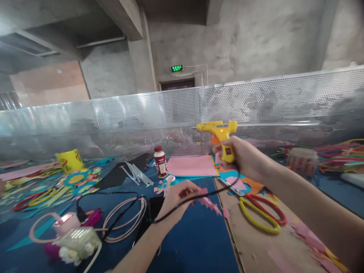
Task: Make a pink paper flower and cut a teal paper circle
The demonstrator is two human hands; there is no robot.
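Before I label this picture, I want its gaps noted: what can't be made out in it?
All in the head view:
Pink paper strip: the part within the left hand, covered by that hand.
Yellow glue gun: part of its handle, covered by the right hand.
Bottle: finer label print, too small.
Right forearm: cut off by the right edge.

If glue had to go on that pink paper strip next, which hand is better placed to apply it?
Probably the right hand: it grips the yellow glue gun by its handle, while the left hand holds the pink strip.
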